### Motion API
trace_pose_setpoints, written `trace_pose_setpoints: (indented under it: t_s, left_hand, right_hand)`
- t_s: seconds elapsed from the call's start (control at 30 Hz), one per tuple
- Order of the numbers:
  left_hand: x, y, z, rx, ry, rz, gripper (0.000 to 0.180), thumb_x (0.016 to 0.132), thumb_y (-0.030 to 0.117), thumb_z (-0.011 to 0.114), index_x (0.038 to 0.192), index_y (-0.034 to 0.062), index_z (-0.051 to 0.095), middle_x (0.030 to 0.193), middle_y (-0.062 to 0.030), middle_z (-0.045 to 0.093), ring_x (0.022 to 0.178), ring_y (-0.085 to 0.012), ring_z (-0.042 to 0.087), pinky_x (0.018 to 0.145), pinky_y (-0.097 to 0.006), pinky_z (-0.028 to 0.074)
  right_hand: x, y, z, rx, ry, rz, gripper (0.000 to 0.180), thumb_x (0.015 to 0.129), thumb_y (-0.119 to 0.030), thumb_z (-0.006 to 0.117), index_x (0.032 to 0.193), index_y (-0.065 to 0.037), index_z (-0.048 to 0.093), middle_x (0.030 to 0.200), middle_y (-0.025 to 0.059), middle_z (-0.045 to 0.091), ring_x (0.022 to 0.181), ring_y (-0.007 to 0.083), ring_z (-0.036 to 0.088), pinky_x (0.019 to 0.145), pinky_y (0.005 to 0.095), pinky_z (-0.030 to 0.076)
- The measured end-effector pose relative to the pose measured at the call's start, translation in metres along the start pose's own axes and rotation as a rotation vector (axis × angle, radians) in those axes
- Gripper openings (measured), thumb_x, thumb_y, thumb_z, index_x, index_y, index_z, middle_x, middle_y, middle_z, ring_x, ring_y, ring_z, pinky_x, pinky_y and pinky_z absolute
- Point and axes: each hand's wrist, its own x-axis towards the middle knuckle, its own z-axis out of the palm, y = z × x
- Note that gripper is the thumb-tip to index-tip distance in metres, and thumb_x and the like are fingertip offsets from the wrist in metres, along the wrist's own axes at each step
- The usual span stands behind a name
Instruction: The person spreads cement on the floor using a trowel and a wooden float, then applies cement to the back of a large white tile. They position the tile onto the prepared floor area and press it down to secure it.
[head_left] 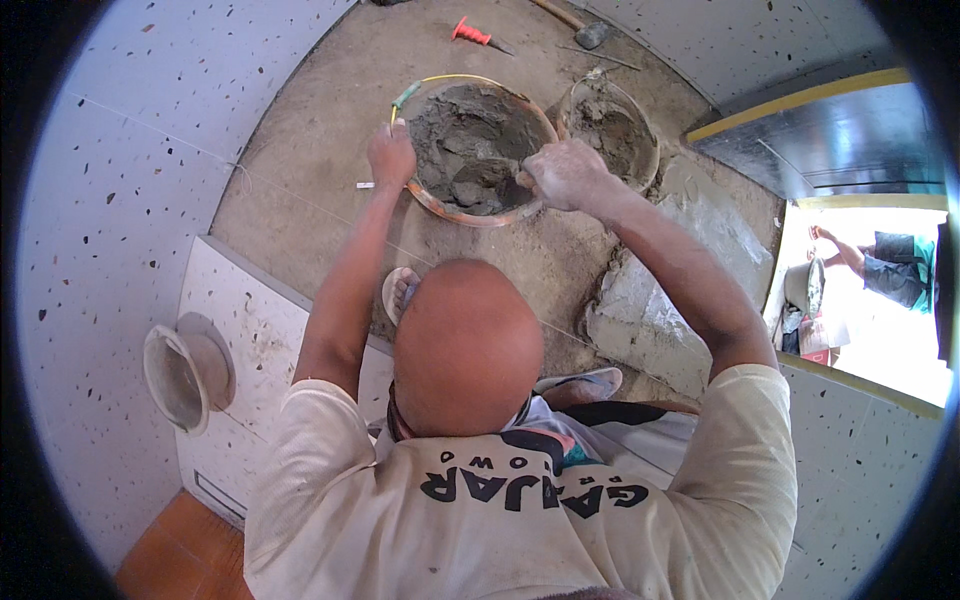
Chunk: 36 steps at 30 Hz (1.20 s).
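A round bucket [447,212] of wet grey mortar [462,125] stands on the floor ahead of me. My left hand [391,155] is closed on its left rim, near the green grip of the wire handle [407,94]. Over the right side of the bucket, my right hand [570,175] is wrapped round the handle of what looks like a trowel [525,180]. The tool's blade is coated in mortar and hard to tell from the mix. A smaller bucket [655,150] with mortar in it stands just right of this hand.
A chisel with a red grip [474,34] and a hammer [592,36] lie beyond the buckets. Mortar is spread on the floor [690,270] at right. An empty tub [172,378] rests on a white panel [240,300] at left. Another person [890,268] shows through the doorway.
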Motion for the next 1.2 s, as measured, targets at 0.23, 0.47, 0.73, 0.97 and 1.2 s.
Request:
trace_pose_setpoints:
  t_s: [0.23,0.47,0.73,0.97,1.2]
  left_hand:
    - [0.015,-0.031,0.050,-0.068,0.071,0.136,0.047,0.100,0.040,0.034,0.105,0.0032,0.063,0.103,-0.0228,0.064,0.099,-0.0390,0.061,0.081,-0.051,0.044]
    - [0.044,-0.071,0.065,0.134,-0.051,0.326,0.036,0.097,0.030,0.043,0.115,0.0047,0.063,0.109,-0.0173,0.065,0.104,-0.0328,0.061,0.086,-0.044,0.046]
    - [0.015,-0.003,0.039,0.267,0.163,0.201,0.037,0.097,0.030,0.046,0.119,0.0047,0.062,0.115,-0.0146,0.064,0.107,-0.0294,0.061,0.090,-0.041,0.045]
    - [-0.048,0.145,0.008,-0.086,0.169,0.367,0.039,0.097,0.030,0.048,0.123,0.0046,0.060,0.120,-0.0122,0.063,0.109,-0.0265,0.060,0.093,-0.039,0.045]
    - [-0.270,0.368,0.081,-0.546,-0.503,0.937,0.042,0.099,0.036,0.049,0.120,0.0016,0.061,0.119,-0.0148,0.063,0.108,-0.0268,0.059,0.094,-0.035,0.044]
  right_hand:
    - [0.024,-0.014,0.074,0.147,0.139,0.007,0.016,0.070,-0.018,0.061,0.074,-0.006,0.071,0.074,0.0166,0.068,0.070,0.0325,0.068,0.062,0.0445,0.055]
    - [-0.029,0.015,0.048,0.374,0.142,0.251,0.018,0.070,-0.024,0.061,0.075,-0.011,0.072,0.082,0.0130,0.070,0.083,0.0328,0.067,0.071,0.0445,0.054]
    - [-0.321,0.051,0.002,0.353,0.468,0.829,0.043,0.081,-0.033,0.059,0.117,-0.011,0.063,0.116,0.0147,0.062,0.113,0.0316,0.056,0.095,0.0422,0.045]
    - [-0.637,-0.095,-0.004,-0.022,0.944,1.769,0.045,0.086,-0.036,0.060,0.119,-0.006,0.062,0.114,0.0180,0.064,0.107,0.0302,0.060,0.094,0.0372,0.047]
    - [-0.876,-0.313,0.010,-1.036,1.056,2.431,0.037,0.088,-0.033,0.058,0.113,-0.006,0.064,0.113,0.0147,0.064,0.111,0.0313,0.057,0.098,0.0395,0.043]
